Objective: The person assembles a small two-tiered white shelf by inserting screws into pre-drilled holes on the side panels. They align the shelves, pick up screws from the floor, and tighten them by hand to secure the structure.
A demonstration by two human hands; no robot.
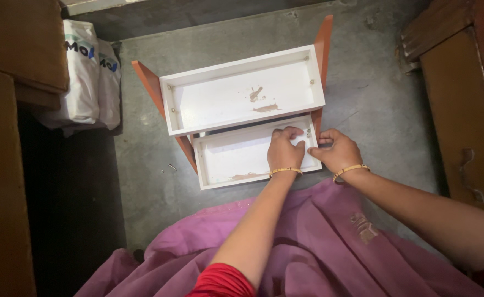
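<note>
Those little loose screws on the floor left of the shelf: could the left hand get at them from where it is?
Probably yes. The left hand rests inside the lower white tray; the screws lie on open floor, nothing between but the tray's low rim.

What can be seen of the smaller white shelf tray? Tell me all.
The smaller white rectangular shelf tray lies open side up on the grey floor, fixed between orange side panels, just below a larger white tray. It looks like painted wood, with brown smears inside. The left hand rests inside its right end; the right hand touches its right edge.
</note>
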